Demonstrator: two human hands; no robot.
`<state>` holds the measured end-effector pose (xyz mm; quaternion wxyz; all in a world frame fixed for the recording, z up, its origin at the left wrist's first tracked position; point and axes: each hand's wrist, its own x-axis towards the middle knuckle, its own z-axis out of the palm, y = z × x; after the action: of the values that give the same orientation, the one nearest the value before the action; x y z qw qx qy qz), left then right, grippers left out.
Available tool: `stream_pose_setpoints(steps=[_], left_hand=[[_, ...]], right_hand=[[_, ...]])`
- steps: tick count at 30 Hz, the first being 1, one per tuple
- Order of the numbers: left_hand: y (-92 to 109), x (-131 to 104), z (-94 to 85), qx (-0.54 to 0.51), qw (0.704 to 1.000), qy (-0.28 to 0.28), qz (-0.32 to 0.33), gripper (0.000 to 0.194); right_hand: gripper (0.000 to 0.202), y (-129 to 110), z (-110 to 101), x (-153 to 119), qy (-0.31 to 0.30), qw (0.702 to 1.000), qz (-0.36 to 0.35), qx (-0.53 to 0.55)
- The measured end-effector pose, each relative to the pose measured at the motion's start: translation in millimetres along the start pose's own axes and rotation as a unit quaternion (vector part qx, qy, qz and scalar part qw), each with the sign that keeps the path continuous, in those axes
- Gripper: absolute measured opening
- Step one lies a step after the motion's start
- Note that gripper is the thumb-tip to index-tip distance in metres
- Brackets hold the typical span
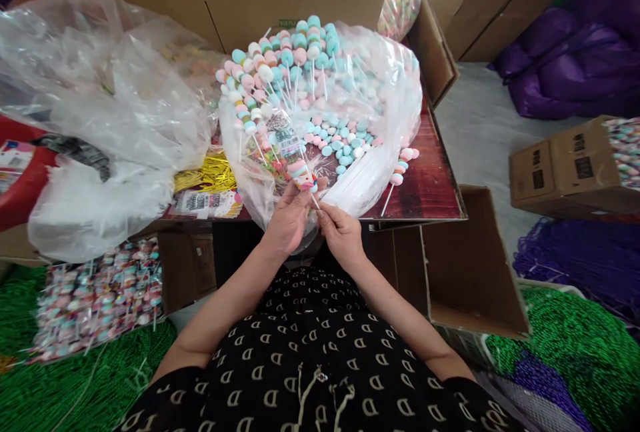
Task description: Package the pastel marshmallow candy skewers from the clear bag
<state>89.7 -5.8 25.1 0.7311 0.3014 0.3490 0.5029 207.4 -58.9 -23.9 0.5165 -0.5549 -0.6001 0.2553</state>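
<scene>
At the front edge of the dark red table (436, 175), where one loose candy skewer (399, 173) lies with tabletop showing out to the right edge, one wrapped candy skewer (299, 169) is held, the left hand (286, 224) closed round its lower end, the right hand (344, 237) pinching its white stick (315, 201).

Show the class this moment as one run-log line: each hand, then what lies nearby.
left hand: holds wrapped candy skewer | right hand: pinches its stick | nearby: loose candies, yellow strips
</scene>
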Motion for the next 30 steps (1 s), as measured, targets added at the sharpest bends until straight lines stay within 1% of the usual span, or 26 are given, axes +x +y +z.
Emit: stream_pose_setpoints(steps=[2,4,5,8,10,12,14,19,22,26,30], left_hand=[[10.5,-0.4,-2.5,0.009,1.0,-0.009,0.001,0.029],[23.8,2.2,-5.9,0.001,0.999,-0.013,0.029,0.04],[30.3,4.6,-7.4,-0.005,0.999,-0.006,0.048,0.043],[43.8,14.3,-9.3,-0.017,0.995,0.043,0.087,0.042],[46.1,19.5,-8.0,-0.02,0.992,0.077,0.096,0.039],[44.1,22.0,-5.8,-0.015,0.991,0.098,0.094,0.036],[39.7,21.7,-4.1,-0.01,0.991,0.101,0.089,0.034],[27.7,17.9,-4.8,-0.007,0.994,0.079,0.072,0.029],[20.6,15.8,-5.8,-0.007,0.995,0.072,0.066,0.032],[9.3,8.7,-4.7,-0.007,0.997,0.061,0.046,0.039],[-0.1,0.1,-4.3,0.033,0.999,0.016,0.028,0.042]], right_hand=[[0.026,3.2,-2.6,-0.1,0.017,1.0,0.018,0.011],[0.024,4.3,-5.6,-1.0,0.035,0.999,0.021,0.002],[0.022,4.3,-6.6,-1.8,0.041,0.999,0.019,-0.006],[0.02,2.8,-7.0,-4.7,0.046,0.998,-0.004,-0.032],[0.02,2.2,-6.1,-6.6,0.041,0.997,-0.036,-0.05],[0.021,2.7,-5.5,-8.4,0.031,0.995,-0.064,-0.066],[0.021,3.7,-5.6,-9.9,0.024,0.994,-0.073,-0.079],[0.023,2.9,-5.8,-11.2,0.027,0.994,-0.071,-0.083],[0.023,0.8,-2.5,-11.6,0.033,0.993,-0.075,-0.083],[0.027,3.6,5.5,-13.6,0.029,0.993,-0.057,-0.1],[0.029,9.0,10.3,-13.6,0.031,0.987,-0.057,-0.144]])
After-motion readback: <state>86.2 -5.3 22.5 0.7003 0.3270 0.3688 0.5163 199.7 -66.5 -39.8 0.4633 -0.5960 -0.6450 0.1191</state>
